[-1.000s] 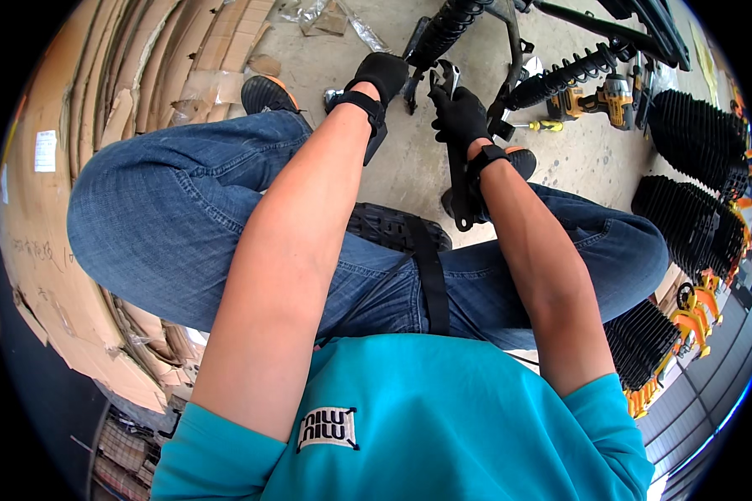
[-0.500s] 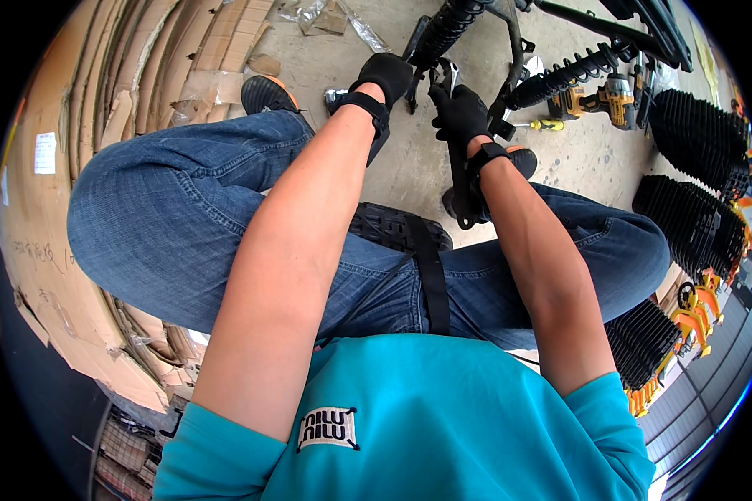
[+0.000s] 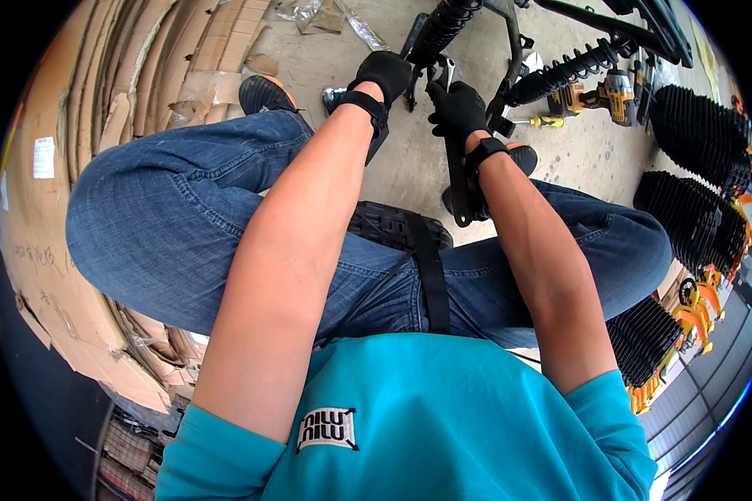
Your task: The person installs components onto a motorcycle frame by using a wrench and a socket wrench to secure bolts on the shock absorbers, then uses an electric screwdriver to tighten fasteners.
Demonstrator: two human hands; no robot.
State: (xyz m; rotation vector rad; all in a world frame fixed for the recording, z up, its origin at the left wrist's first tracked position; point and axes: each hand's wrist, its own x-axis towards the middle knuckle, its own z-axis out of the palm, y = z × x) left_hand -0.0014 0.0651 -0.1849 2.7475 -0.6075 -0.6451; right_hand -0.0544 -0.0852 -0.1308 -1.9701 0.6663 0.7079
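Both my hands wear black gloves. My left hand (image 3: 383, 77) is closed beside the lower end of a black coil-spring shock absorber (image 3: 447, 29); its fingers face away, so what they grip is hidden. Just to the right, my right hand (image 3: 458, 110) wraps round a wrench, whose silver head (image 3: 449, 68) sticks out above the fist near the foot of that shock. A flat black metal bar (image 3: 459, 188) with a hole at its end runs from below the right hand toward me. Above both hands stands the black tubular frame (image 3: 514, 50).
On the floor to the right lie a yellow-handled screwdriver (image 3: 546, 122) and a yellow cordless drill (image 3: 617, 98). A second shock (image 3: 564, 77) slants behind them. Stacked black ribbed parts (image 3: 698, 138) line the right side. Flattened cardboard (image 3: 100, 100) leans at the left. Between my legs is a black tire (image 3: 384, 225).
My right hand has shifted very slightly left and up with the wrench. My left hand stays by the shock's lower end, nearly still.
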